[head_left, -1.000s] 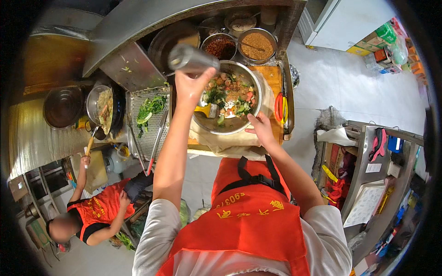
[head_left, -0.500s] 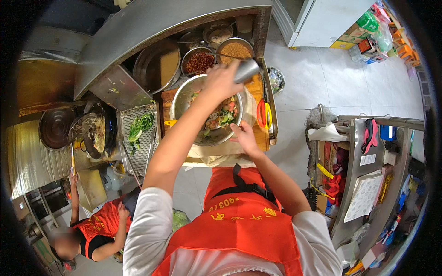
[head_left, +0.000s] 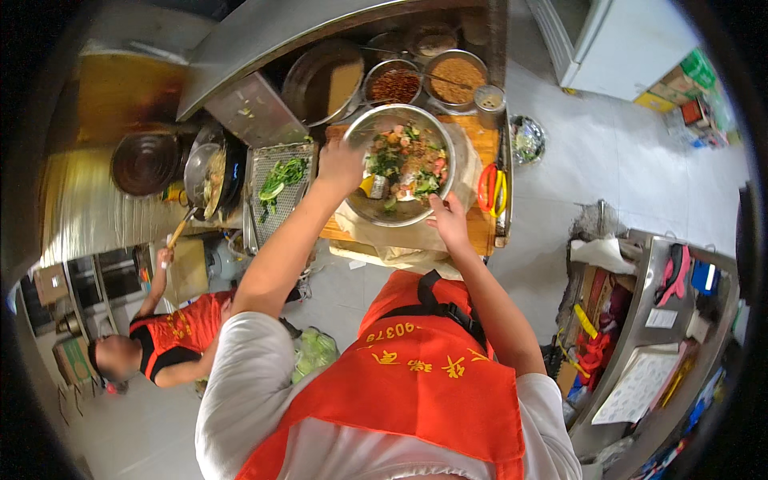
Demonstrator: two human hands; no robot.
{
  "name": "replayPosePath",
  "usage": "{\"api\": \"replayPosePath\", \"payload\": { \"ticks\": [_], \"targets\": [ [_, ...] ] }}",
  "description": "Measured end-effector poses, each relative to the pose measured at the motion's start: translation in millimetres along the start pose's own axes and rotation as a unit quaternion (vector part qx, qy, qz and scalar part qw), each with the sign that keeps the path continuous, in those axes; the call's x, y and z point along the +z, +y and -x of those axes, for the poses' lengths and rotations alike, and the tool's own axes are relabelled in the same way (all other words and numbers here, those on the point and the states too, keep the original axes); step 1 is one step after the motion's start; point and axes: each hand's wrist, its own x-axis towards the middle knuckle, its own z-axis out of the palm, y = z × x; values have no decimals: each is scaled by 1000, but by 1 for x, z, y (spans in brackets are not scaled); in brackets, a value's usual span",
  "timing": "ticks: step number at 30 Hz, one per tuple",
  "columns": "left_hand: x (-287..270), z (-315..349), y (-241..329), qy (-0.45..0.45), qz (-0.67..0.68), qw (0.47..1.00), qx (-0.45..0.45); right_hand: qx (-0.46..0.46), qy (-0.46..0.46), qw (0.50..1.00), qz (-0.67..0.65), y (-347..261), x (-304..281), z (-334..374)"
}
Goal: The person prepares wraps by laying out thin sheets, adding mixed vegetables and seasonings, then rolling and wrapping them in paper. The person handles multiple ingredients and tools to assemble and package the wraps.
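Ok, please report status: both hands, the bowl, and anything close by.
Left hand blurred, left side of steel bowl, grip unclear. Right hand at near right rim. Chopped food and yellow-handled spatula inside. Metal canister beyond far right rim.

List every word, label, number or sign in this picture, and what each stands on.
Wearer's red apron: yellow characters and digits, not copied here.
Other person's red apron: yellow characters, too small to read.
White sheet at right: print too small to read.
Small white label above it: too small to read.

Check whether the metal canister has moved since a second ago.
Yes: the metal canister moved right, from left of the tan-crumb bowl to beside its right edge.
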Motion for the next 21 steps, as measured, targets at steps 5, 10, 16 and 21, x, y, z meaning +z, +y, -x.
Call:
{"api": "replayPosePath", "payload": {
  "ticks": [5,10,16,21],
  "targets": [
    [31,80,-13,-126,106,986,40,38,-7,999,-22,-1,-3,4],
    [29,129,-14,49,263,963,-43,68,-17,997,-36,-18,-12,-4],
    [49,156,-19,79,370,921,-93,42,-4,998,46,-12,-5,5],
    [34,118,-62,210,497,825,-167,7,4,994,108,-14,28,13]
  ]
}}
